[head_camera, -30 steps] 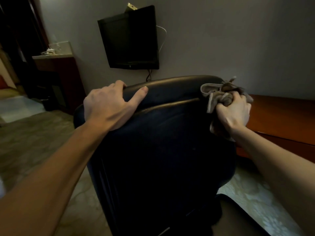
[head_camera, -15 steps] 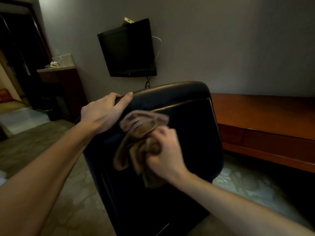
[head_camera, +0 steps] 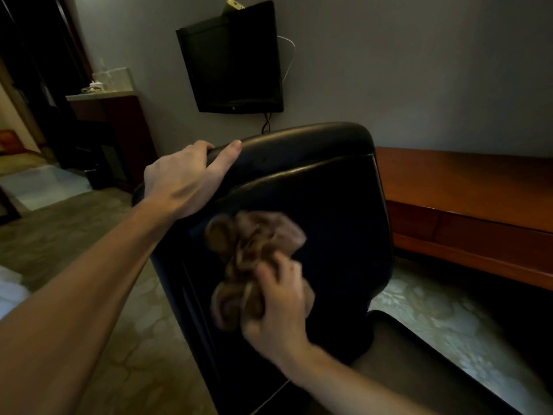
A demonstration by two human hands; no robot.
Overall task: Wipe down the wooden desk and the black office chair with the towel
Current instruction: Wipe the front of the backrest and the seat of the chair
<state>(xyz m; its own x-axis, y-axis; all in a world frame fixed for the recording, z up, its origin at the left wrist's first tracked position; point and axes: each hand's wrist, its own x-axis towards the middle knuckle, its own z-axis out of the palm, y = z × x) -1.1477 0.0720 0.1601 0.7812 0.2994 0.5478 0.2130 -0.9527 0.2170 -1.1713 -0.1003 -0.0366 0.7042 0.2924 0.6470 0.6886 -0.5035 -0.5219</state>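
The black office chair (head_camera: pixel 335 187) fills the middle of the view, its padded backrest facing me. My left hand (head_camera: pixel 185 178) grips the top left edge of the backrest, fingers curled over the rim and thumb along the front. My right hand (head_camera: pixel 278 307) holds a bunched brown towel (head_camera: pixel 254 250) and presses it against the middle of the backrest. The towel is blurred. The wooden desk (head_camera: pixel 466 187) runs along the wall to the right of the chair, apart from both hands.
A black TV (head_camera: pixel 233 61) hangs on the grey wall above the chair. A dark wooden cabinet (head_camera: pixel 119 127) with small items on top stands at the left. Patterned floor (head_camera: pixel 59 241) lies around the chair. The chair's seat (head_camera: pixel 419 369) extends toward the lower right.
My right hand has swept the towel from the backrest's top right corner across to the left, then down toward the middle. My left hand has kept its hold on the top edge.
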